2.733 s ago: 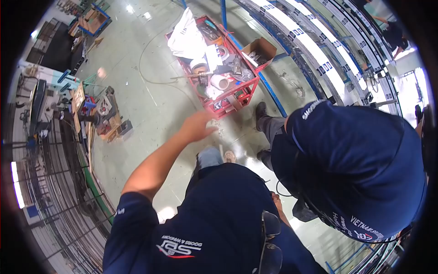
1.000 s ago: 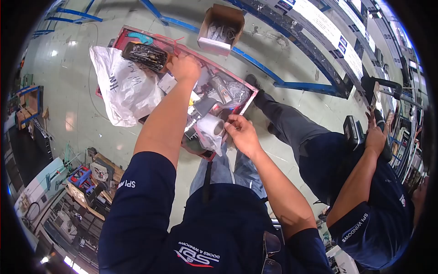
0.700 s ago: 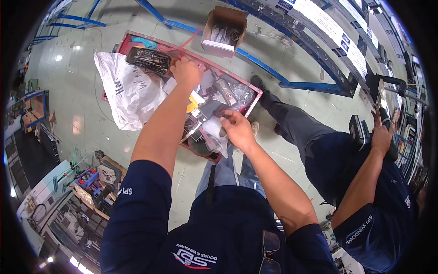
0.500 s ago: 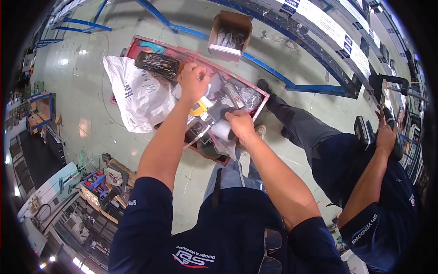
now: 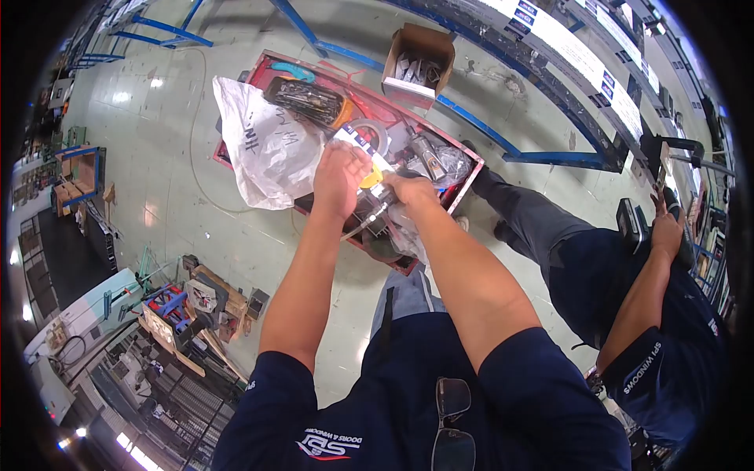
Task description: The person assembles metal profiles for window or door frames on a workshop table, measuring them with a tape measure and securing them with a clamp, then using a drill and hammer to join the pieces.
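Over the red-rimmed bin (image 5: 463, 191), my left hand (image 5: 342, 177) has its fingers curled inward, beside a white piece with dark blue squares (image 5: 351, 141). What lies in its fingers is hidden. Close by on the right, my right hand (image 5: 414, 190) has closed fingers near a yellow item (image 5: 371, 177); I cannot make out what it grips. Below the hands sits a metal air fitting (image 5: 378, 212) with a hose. A grey ring-shaped roll (image 5: 379, 132) lies just beyond them. To the left, a white plastic bag (image 5: 263, 149) with handwriting drapes over the rim.
A case of drill bits (image 5: 302, 102) and a teal-handled tool (image 5: 292, 71) are at the bin's far left. A bottle (image 5: 426, 155) lies at its right. Beyond stands an open cardboard box (image 5: 419, 63) by blue racking (image 5: 479, 133). A co-worker (image 5: 589, 275) stands at the right.
The pale roll that my right hand gripped no longer shows there. My left hand has come down and nearer to my right hand. The view has shifted, moving the bin up and right.
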Available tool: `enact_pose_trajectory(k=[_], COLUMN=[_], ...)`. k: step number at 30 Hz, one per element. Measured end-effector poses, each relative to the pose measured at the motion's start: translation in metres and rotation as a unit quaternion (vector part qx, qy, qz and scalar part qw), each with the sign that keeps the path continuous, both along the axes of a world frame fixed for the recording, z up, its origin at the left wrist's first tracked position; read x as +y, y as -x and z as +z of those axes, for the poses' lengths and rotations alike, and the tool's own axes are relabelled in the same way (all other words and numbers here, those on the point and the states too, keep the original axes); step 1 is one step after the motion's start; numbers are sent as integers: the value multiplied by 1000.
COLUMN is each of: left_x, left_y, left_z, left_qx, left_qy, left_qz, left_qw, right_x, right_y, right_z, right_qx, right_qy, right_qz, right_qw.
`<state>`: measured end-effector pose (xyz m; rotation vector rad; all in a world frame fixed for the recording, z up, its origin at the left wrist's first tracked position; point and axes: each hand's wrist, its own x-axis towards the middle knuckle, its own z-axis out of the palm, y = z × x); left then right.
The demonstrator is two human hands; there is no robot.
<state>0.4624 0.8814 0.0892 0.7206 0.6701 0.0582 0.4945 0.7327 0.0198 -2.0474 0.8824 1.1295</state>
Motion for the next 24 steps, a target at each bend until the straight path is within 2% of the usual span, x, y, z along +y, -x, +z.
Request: enact_pose_trajectory(k=[2, 4, 5, 6, 8, 9, 11, 12, 13, 15, 16, 17, 18, 19, 20, 24], left_x=[-2, -4, -3, -3, -2, -5, -18, -25, -33, -50, -55, -56, -55, -55, -52, -48], left_y=[13, 27, 33, 41, 57, 66, 82, 84, 88, 87, 90, 89, 86, 88, 88, 83], left_z=[7, 11, 15, 18, 18, 12, 0, 3, 5, 32, 30, 38, 51, 64, 76, 106], left_qx=[4, 14, 12, 24, 30, 28, 76, 47, 44, 71, 25, 23, 14, 9, -56, -146], left_qy=[-18, -78, -82, -191, -396, -398, -485, -513, -515, -360, -336, -333, -210, -81, -17, -5], left_qz=[-2, -12, -9, -82, -209, -205, -330, -367, -365, -357, -313, -315, -247, -171, -150, -162], left_qw=[1000, 997, 997, 978, 894, 894, 807, 775, 774, 859, 888, 888, 946, 982, 987, 976], right_x=[-2, -7, -7, -7, -10, -15, -26, -32, -34, -37, -39, -46, -56, -67, -75, -110], right_y=[4, -1, 0, 1, 4, 4, 1, -1, -1, 1, 3, 3, 7, 18, 23, 38], right_z=[-22, 11, 6, -6, -11, -15, -19, 4, 27, 55, 68, 74, 77, 79, 102, 175], right_qx=[0, 5, 3, -38, -112, -116, -124, -98, -103, -112, -125, -126, -135, -141, -157, -328], right_qy=[-24, -41, -45, -66, -84, -87, -62, -67, -69, -153, -175, -172, -239, -304, -334, -366], right_qz=[-29, -34, -31, -103, -216, -213, -212, -191, -192, -287, -321, -322, -333, -342, -340, -244], right_qw=[999, 999, 999, 992, 966, 966, 967, 974, 974, 939, 922, 922, 902, 878, 865, 836])
